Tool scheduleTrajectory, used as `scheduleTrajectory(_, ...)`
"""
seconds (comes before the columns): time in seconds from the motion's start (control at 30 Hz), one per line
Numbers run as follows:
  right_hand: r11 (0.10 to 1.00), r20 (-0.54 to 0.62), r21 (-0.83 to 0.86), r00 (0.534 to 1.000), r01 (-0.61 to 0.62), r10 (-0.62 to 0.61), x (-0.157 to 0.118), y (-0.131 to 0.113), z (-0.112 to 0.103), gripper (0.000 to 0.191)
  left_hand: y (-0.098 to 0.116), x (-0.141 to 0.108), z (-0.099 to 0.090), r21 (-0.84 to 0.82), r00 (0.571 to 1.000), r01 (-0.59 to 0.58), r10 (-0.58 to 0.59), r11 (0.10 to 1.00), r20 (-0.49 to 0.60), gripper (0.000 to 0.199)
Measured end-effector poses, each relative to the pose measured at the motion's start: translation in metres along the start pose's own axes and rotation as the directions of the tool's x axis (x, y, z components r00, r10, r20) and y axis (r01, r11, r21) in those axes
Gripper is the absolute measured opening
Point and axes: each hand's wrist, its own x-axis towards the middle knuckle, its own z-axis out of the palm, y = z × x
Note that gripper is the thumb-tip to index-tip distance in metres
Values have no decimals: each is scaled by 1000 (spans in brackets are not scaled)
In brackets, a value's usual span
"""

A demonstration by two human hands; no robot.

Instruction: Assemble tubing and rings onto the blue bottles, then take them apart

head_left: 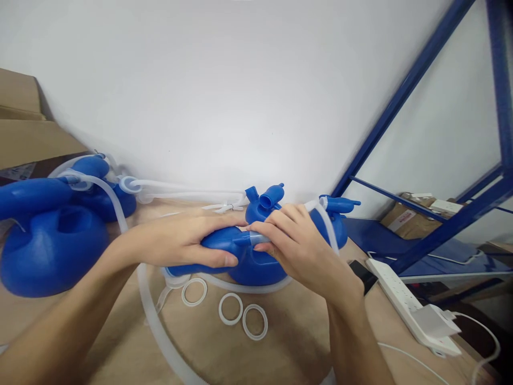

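Observation:
My left hand [180,235] is wrapped over a blue plastic funnel-shaped spout [222,241], thumb along its near side. The spout's narrow nozzle points right into the end of a clear hose [257,238]. My right hand [300,246] pinches that hose end around the nozzle; how far it overlaps is partly hidden by the fingers. Just behind and below both hands sits a blue plastic urinal bottle [256,272] with an open neck [266,201]. In front of it, several white sealing rings [255,322] lie on the tabletop.
More blue bottles with hoses stand at left [52,251] and right [339,230]. A cardboard box [36,139] is at far left. A white power strip [404,299] with a plugged-in charger [435,321], a dark phone [364,275] and a blue metal shelf [401,91] are on the right.

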Motion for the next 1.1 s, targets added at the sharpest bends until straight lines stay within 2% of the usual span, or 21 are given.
scheduleTrajectory(0.07,999,1,37,1000,-1,1,1,3,5,36,4,-4,0,28,998,55,-54,998,-32,61)
scheduleTrajectory(0.2,988,-116,143,991,-51,68,2,9,4,37,13,-24,-12,-60,983,141,-147,988,-114,77)
scheduleTrajectory(0.27,991,-193,96,975,-89,106,1,9,0,32,16,-34,-20,-146,974,160,-180,976,-138,86)
scheduleTrajectory(0.33,991,-294,17,946,-136,135,0,9,-4,27,14,-39,-25,-204,949,190,-233,960,-211,88)
scheduleTrajectory(0.43,980,-408,-58,900,-191,151,-2,8,-5,25,9,-31,-22,-291,861,246,-347,924,-373,85)
scheduleTrajectory(0.5,978,-418,-58,895,-198,156,-3,8,-5,26,8,-19,-15,-453,828,239,-424,859,-366,83)
scheduleTrajectory(0.57,984,-391,-9,906,-180,162,-4,10,-7,28,11,-9,-5,-603,826,206,-467,770,-315,78)
scheduleTrajectory(0.6,985,-381,30,909,-167,166,-5,10,-8,30,14,-6,-1,-623,825,194,-470,758,-314,72)
scheduleTrajectory(0.7,978,-364,142,910,-156,198,-9,13,-12,39,26,-4,7,-463,794,197,-417,865,-443,53)
scheduleTrajectory(0.8,969,-323,202,924,-143,204,-14,15,-14,46,37,-10,12,-270,742,211,-334,939,-581,48)
scheduleTrajectory(0.97,962,-324,259,930,-87,172,-18,18,-16,38,53,-19,22,-101,691,222,-229,970,-685,51)
scheduleTrajectory(1.1,969,-298,240,946,-57,129,-13,17,-12,36,60,-27,27,58,654,156,-59,986,-754,45)
